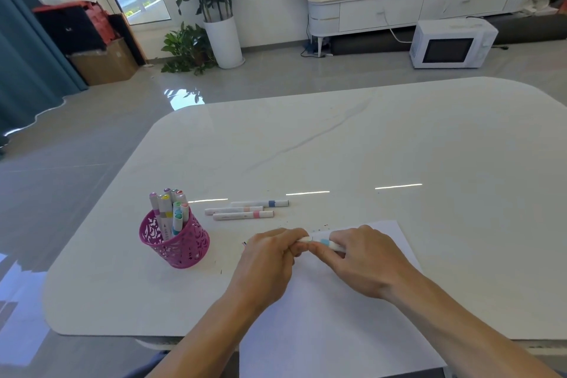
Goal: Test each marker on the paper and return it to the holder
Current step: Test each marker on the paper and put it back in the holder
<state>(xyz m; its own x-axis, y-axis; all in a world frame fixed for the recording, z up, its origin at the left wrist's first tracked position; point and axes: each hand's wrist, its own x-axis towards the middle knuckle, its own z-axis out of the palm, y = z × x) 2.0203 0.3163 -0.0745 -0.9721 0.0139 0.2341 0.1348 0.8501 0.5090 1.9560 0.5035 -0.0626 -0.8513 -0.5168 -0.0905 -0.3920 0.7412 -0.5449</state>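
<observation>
Both hands hold one white marker [322, 242] with a light blue band, level above the top of the white paper [337, 316]. My left hand [270, 258] pinches its left end, and my right hand [362, 258] grips its right part. A pink mesh holder [176, 242] with several markers upright in it stands to the left of the hands. Three capped white markers lie side by side on the table beyond the hands: one with a blue band [260, 203], one with a peach band [233, 210] and one with a pink band [244, 215].
The white glossy table [399, 147] stretches far and right of the paper. Small coloured dots mark the paper's top edge [322, 228]. On the floor beyond stand potted plants [211, 24], a white microwave [451, 44] and a cardboard box [104, 63].
</observation>
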